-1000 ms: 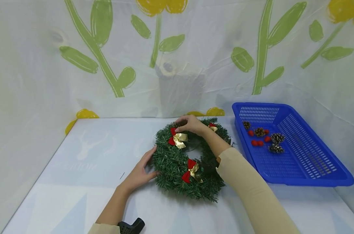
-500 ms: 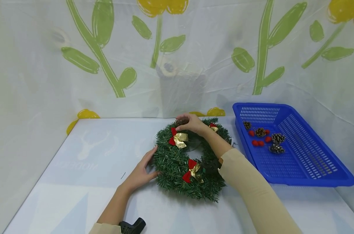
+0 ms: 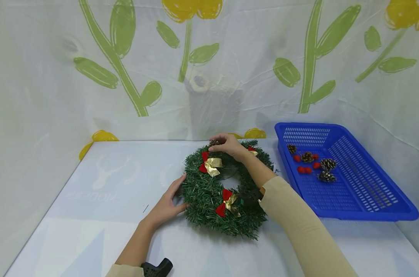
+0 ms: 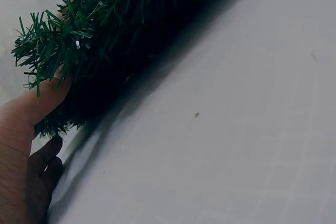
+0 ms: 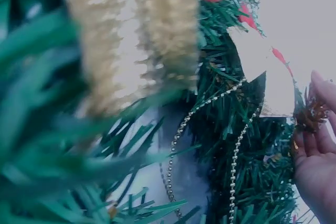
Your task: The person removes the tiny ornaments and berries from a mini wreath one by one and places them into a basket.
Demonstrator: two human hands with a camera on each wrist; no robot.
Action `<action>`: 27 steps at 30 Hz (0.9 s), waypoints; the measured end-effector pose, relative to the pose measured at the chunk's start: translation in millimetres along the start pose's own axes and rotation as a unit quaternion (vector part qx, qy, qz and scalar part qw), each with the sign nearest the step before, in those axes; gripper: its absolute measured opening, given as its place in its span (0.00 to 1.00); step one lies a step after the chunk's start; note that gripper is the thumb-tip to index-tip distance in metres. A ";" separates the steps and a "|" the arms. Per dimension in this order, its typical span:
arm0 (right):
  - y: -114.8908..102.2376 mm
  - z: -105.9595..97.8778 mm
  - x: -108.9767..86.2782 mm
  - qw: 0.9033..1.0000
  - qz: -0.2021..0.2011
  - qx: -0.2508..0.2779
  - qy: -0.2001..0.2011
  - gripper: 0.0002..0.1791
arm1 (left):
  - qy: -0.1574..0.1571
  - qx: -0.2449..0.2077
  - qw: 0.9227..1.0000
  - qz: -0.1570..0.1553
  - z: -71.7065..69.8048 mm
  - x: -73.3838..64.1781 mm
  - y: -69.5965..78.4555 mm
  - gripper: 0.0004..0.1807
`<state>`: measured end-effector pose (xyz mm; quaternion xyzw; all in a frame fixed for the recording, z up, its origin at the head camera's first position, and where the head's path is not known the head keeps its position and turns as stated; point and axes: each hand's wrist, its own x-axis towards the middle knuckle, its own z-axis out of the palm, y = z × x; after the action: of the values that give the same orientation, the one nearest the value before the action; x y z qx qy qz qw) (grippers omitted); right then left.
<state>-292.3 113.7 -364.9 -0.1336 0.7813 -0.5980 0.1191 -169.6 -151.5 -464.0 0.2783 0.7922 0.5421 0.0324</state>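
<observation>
A green artificial wreath [image 3: 204, 192] lies on the white table, trimmed with red and gold bows [image 3: 212, 165]. My left hand [image 3: 164, 207] holds the wreath's left edge; in the left wrist view its thumb [image 4: 50, 95] presses into the needles, with other fingers below. Reaching across the wreath, my right hand [image 3: 230, 146] pinches a small brown pinecone [image 5: 313, 113] at the far rim, just behind a bow. Fingers partly cover the pinecone. Gold bead strings [image 5: 234, 166] cross the wreath's centre opening in the right wrist view.
A blue plastic basket [image 3: 365, 154] stands at the right with several pinecones [image 3: 329, 164] and red berry-like balls [image 3: 301, 169] in it. A curtain with painted flowers [image 3: 230, 111] hangs behind the table. Small dark thin strips [image 3: 145, 208] lie left of my left hand.
The right hand has shifted slightly up and away, and more of the pinecone shows above the far rim. The left hand and wreath stay in place.
</observation>
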 end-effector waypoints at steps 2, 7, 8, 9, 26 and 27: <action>-1.0 -0.8 0.3 1.000 0.000 0.011 0.010 0.20 | 0.000 0.001 1.000 0.001 0.1 -0.4 0.0 0.50; -5.8 -4.4 -1.0 0.999 0.000 0.027 0.020 0.20 | 0.001 0.004 1.000 0.000 -0.2 -1.3 0.1 0.50; -6.7 -5.2 -1.6 1.000 -0.001 0.025 0.020 0.21 | 0.001 0.004 1.000 -0.001 -0.3 -1.4 0.3 0.50; -7.0 -6.3 -2.0 1.000 -0.002 0.020 0.017 0.21 | 0.001 0.005 1.000 -0.002 -0.4 -1.4 0.4 0.50; -14.5 -22.5 -7.2 0.999 0.013 -0.028 -0.016 0.24 | 0.007 0.014 1.000 0.004 0.9 -1.5 0.3 0.48; -15.0 -23.7 -7.7 0.999 0.013 -0.030 -0.022 0.24 | 0.006 0.014 1.000 0.004 0.8 -1.4 0.6 0.49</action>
<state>-292.3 134.0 -344.1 -0.1400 0.7979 -0.5693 0.1401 -167.9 -151.4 -464.1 0.2784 0.7988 0.5328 0.0219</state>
